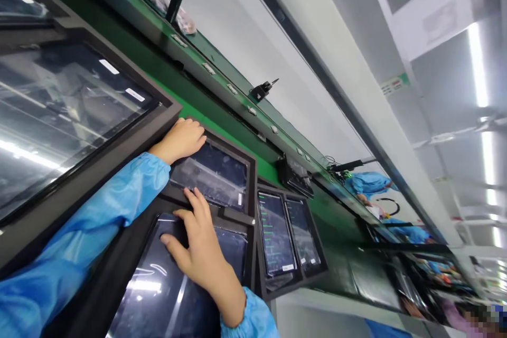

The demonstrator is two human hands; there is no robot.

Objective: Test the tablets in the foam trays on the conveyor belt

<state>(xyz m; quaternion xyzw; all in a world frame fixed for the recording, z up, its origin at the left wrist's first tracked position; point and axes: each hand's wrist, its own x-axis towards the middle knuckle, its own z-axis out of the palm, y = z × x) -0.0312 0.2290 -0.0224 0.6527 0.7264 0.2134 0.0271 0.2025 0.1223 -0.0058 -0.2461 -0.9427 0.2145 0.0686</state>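
Note:
My left hand [180, 141], in a blue sleeve, lies at the upper corner of a black foam tray [251, 179]. Its fingers curl over the tray's edge beside a dark tablet [214, 171] with a small white label. Lower down, my right hand [204, 251] hovers over or rests on the glossy screen of another tablet [178, 296]; whether it touches the screen I cannot tell. Thumb and fingers are spread there, with nothing held.
A large foam tray [158, 116] with big screen panels [59, 111] fills the left. Two lit tablets [277, 235] sit in a tray to the right. On the green shelf [222, 71] stands a black plug adapter [261, 91]. Blue-sleeved people [368, 182] are farther back.

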